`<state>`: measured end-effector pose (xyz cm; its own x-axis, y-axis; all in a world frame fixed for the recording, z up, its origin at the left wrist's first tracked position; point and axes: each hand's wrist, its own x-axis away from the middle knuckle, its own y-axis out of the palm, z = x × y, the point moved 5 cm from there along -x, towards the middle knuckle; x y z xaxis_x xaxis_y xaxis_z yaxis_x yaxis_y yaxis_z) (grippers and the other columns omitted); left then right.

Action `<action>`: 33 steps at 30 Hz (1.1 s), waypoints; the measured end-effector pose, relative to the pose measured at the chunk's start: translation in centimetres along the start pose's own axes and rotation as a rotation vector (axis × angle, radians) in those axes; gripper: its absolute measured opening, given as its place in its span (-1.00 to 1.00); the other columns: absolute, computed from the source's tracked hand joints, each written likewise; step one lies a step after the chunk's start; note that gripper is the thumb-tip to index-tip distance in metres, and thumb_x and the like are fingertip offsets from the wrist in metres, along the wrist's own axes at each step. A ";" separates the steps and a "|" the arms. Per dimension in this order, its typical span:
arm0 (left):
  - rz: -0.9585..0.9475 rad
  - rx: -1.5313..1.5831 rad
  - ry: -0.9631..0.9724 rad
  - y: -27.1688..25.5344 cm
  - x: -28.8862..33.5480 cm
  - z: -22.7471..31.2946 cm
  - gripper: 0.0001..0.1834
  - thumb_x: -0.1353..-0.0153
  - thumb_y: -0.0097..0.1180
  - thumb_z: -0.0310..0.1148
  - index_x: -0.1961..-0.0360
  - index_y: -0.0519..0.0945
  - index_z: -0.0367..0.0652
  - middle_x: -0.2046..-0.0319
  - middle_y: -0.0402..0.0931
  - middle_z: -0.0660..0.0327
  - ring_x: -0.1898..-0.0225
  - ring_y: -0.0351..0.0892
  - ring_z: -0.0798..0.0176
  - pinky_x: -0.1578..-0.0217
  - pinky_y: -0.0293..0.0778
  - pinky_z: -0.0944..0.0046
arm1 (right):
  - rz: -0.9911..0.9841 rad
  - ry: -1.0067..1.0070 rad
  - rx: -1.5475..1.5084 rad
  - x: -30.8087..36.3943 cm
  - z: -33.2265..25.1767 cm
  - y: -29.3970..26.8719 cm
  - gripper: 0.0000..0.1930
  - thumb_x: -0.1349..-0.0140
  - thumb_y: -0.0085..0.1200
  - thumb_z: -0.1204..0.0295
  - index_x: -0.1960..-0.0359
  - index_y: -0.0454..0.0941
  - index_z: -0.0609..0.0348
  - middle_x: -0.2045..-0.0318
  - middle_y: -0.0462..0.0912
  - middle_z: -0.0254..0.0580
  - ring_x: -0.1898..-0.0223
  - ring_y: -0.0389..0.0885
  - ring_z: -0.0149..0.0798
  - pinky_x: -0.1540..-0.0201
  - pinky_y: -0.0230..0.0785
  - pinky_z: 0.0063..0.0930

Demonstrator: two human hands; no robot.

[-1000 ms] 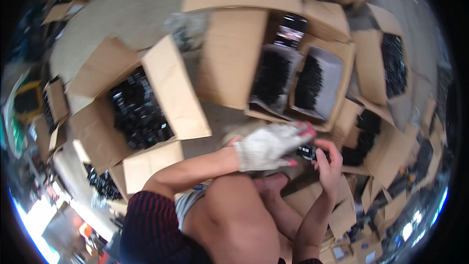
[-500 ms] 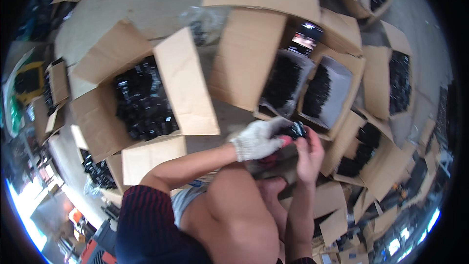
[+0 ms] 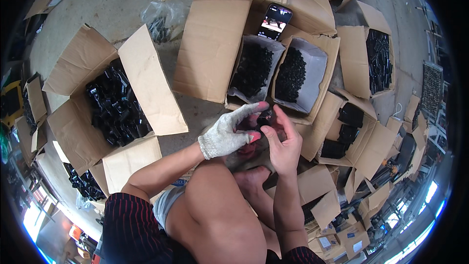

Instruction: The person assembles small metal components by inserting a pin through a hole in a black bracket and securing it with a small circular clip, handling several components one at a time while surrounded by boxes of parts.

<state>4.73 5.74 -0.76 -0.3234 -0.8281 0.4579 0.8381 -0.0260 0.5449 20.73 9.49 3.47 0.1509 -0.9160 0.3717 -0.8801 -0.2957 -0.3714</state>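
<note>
My left hand [image 3: 222, 132] wears a whitish knitted glove with pink fingertips. Its curled fingers reach round a small black plastic part [image 3: 264, 118], whose exact kind I cannot make out. On the part's other side, the thumb and fingers of my bare right hand [image 3: 285, 149] pinch it. Both hands meet above my lower leg, just in front of a large carton [image 3: 320, 88]. Inside that carton stand a left grey tray [image 3: 276, 49] and a right grey tray [image 3: 316, 66], each holding many small black pieces.
A phone [image 3: 274, 23] with its screen lit leans behind the trays. At the left, an open carton [image 3: 154, 80] holds glossy black parts. Near my right hand, another carton [image 3: 381, 144] contains dark packs. A carton of long black pieces [image 3: 378, 61] stands at the far right.
The whole view has shifted, so the boxes appear farther left. My gloved fingers are spread wider around the black part, and its shiny side now shows less. Both hands stay at it.
</note>
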 end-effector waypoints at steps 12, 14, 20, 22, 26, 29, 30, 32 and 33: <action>-0.046 -0.116 0.074 0.0 -0.2 0.3 -0.16 -0.21 0.26 -0.65 -0.52 0.26 -0.13 -0.28 0.44 0.28 -0.21 0.40 0.41 -0.23 0.41 0.30 | 0.025 0.024 -0.280 0.3 1.1 -0.6 -0.58 -0.31 0.31 0.56 -0.18 0.52 0.36 0.04 0.71 -0.09 0.07 0.67 -0.36 -0.06 0.53 -0.44; -0.052 -0.167 0.068 0.0 -0.2 0.3 -0.17 -0.20 0.26 -0.66 -0.51 0.28 -0.14 -0.25 0.47 0.29 -0.17 0.41 0.41 -0.18 0.44 0.31 | 0.025 0.021 -0.261 0.2 0.9 -0.5 -0.58 -0.31 0.31 0.55 -0.17 0.52 0.36 0.04 0.71 -0.09 0.07 0.67 -0.35 -0.05 0.53 -0.44; -0.048 -0.182 0.082 -0.1 -0.1 0.2 -0.16 -0.15 0.28 -0.67 -0.49 0.33 -0.12 -0.18 0.50 0.33 -0.11 0.43 0.42 -0.10 0.50 0.32 | 0.010 0.025 -0.184 -0.1 0.6 -0.1 -0.58 -0.31 0.34 0.49 -0.15 0.54 0.37 0.07 0.72 -0.09 0.11 0.68 -0.35 -0.02 0.54 -0.44; -0.023 -0.109 0.054 -0.1 0.2 0.2 -0.16 -0.13 0.29 -0.67 -0.48 0.35 -0.11 -0.14 0.50 0.34 -0.10 0.42 0.43 -0.11 0.49 0.31 | 0.015 0.021 -0.161 -0.2 0.6 0.0 -0.58 -0.31 0.35 0.46 -0.13 0.54 0.38 0.11 0.72 -0.11 0.15 0.68 -0.36 0.02 0.55 -0.45; 0.008 -0.120 0.073 -0.4 0.2 -0.3 -0.17 -0.09 0.36 -0.65 -0.43 0.40 -0.11 -0.08 0.49 0.33 -0.04 0.42 0.45 -0.12 0.47 0.32 | -0.012 0.033 -0.150 -0.3 0.3 0.1 -0.59 -0.30 0.37 0.41 -0.09 0.56 0.37 0.21 0.70 -0.18 0.22 0.64 -0.42 0.08 0.53 -0.48; 0.035 -0.082 0.110 -0.9 0.3 0.0 -0.19 -0.07 0.41 -0.63 -0.40 0.43 -0.11 -0.08 0.48 0.32 0.00 0.42 0.45 -0.11 0.47 0.33 | -0.079 0.027 -0.149 -1.2 0.1 0.4 -0.62 -0.30 0.37 0.40 -0.04 0.57 0.37 0.26 0.69 -0.23 0.26 0.61 -0.47 0.13 0.52 -0.52; 0.047 -0.006 0.090 -1.1 0.3 -0.1 -0.19 -0.06 0.42 -0.62 -0.39 0.44 -0.11 -0.08 0.47 0.32 0.01 0.42 0.44 -0.10 0.47 0.33 | -0.116 0.030 -0.142 -1.6 -0.1 0.4 -0.63 -0.30 0.37 0.39 -0.02 0.58 0.36 0.27 0.70 -0.24 0.27 0.60 -0.48 0.15 0.51 -0.53; 0.076 0.068 0.071 -1.4 0.6 -0.2 -0.18 -0.05 0.45 -0.62 -0.38 0.43 -0.11 -0.10 0.46 0.32 0.00 0.42 0.43 -0.10 0.48 0.33 | -0.147 0.019 -0.130 -2.2 -0.6 0.7 -0.65 -0.30 0.37 0.39 0.00 0.59 0.36 0.28 0.70 -0.25 0.29 0.59 -0.50 0.18 0.49 -0.55; 0.090 0.067 0.070 -1.5 0.7 -0.1 -0.17 -0.04 0.45 -0.62 -0.38 0.43 -0.11 -0.12 0.45 0.31 -0.01 0.43 0.42 -0.10 0.48 0.33 | -0.139 0.008 -0.125 -2.4 -1.0 1.0 -0.65 -0.30 0.37 0.39 0.01 0.59 0.36 0.29 0.70 -0.26 0.30 0.57 -0.51 0.19 0.48 -0.56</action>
<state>3.31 5.15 -1.28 -0.2153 -0.8624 0.4582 0.8304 0.0853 0.5506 19.07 11.62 3.02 0.2722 -0.8664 0.4187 -0.9000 -0.3832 -0.2077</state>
